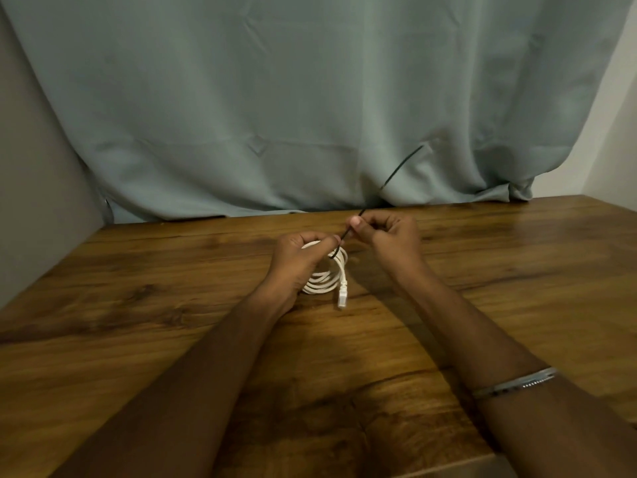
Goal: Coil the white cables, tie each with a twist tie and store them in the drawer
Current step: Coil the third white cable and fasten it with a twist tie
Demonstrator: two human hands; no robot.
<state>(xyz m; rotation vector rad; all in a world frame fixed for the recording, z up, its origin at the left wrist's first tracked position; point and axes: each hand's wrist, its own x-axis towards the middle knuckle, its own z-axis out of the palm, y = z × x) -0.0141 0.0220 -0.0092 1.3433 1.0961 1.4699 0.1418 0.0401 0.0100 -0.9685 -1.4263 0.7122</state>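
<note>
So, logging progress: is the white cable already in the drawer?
No, the coiled white cable sits on the wooden table, gripped by the left hand.

Wooden table (144, 326), dark brown, strong grain and knots, glossy toward the far right corner. Far edge met by a hanging grey-green cloth (275, 115). Near the middle, somewhat closer to the far edge, a coiled white cable (325, 282), lower loops resting on the wood, plug end (342, 298) pointing toward the near edge.

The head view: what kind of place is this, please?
Probably a room at home: a wooden table against a grey-green curtain, plain walls beside it.
</note>
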